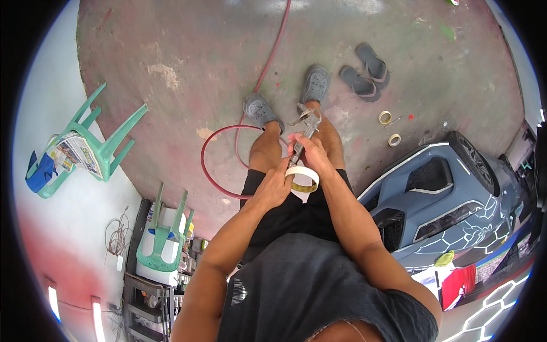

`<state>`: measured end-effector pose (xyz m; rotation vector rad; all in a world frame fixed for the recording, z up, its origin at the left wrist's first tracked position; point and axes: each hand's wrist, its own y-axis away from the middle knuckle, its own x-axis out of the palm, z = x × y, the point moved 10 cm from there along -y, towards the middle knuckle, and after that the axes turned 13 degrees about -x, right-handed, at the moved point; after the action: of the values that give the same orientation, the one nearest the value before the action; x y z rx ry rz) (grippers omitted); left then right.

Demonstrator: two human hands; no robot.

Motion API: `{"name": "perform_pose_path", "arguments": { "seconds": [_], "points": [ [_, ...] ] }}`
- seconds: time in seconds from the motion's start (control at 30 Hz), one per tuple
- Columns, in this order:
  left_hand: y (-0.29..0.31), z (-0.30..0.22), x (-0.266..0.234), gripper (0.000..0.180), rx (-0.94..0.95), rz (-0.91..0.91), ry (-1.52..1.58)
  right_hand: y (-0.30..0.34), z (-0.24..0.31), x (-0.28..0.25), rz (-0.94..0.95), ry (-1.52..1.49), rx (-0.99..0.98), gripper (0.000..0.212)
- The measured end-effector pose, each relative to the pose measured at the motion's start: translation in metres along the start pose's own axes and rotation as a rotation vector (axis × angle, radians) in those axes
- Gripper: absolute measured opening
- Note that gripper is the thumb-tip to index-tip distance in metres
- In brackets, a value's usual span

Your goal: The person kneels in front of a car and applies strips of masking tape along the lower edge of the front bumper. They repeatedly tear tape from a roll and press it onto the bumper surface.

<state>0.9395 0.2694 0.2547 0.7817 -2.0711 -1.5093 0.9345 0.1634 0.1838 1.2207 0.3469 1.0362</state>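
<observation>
My right hand [311, 153] is closed around the handle of a metal spray gun [309, 122], whose head points away from me, above my feet. Just below it, my left hand [276, 184] is closed at the handle's lower end, where the red air hose [203, 153] comes in. A roll of masking tape [302, 172] sits against my left fingers and right wrist; whether it is held or hangs there I cannot tell. A white scrap of paper or tape [301, 196] dangles under the roll. The fingertips partly hide the hose connection.
The hose loops at my left and runs across the worn floor [188, 40]. Sandals [364, 74] and two tape rolls [385, 117] lie ahead right. A grey-blue car bumper [433, 188] with white line patterns stands close right. Green plastic chairs [102, 145] and a loaded shelf [145, 305] are left.
</observation>
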Motion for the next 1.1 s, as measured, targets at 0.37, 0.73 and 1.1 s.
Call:
{"name": "perform_pose_path", "arguments": {
  "seconds": [0.37,0.73,1.1],
  "points": [
    [-0.008,-0.001,0.006,0.026,0.006,-0.009,0.197,-0.019,0.009,0.011,0.014,-0.174,-0.119,0.037],
    [-0.01,-0.004,0.004,0.022,-0.008,-0.149,0.083,-0.017,0.003,0.005,-0.12,-0.286,-0.056,0.046],
    [-0.016,-0.032,-0.003,0.023,0.093,-0.139,0.126,-0.024,0.028,0.002,-0.146,-0.397,-0.117,0.049]
  ]
}}
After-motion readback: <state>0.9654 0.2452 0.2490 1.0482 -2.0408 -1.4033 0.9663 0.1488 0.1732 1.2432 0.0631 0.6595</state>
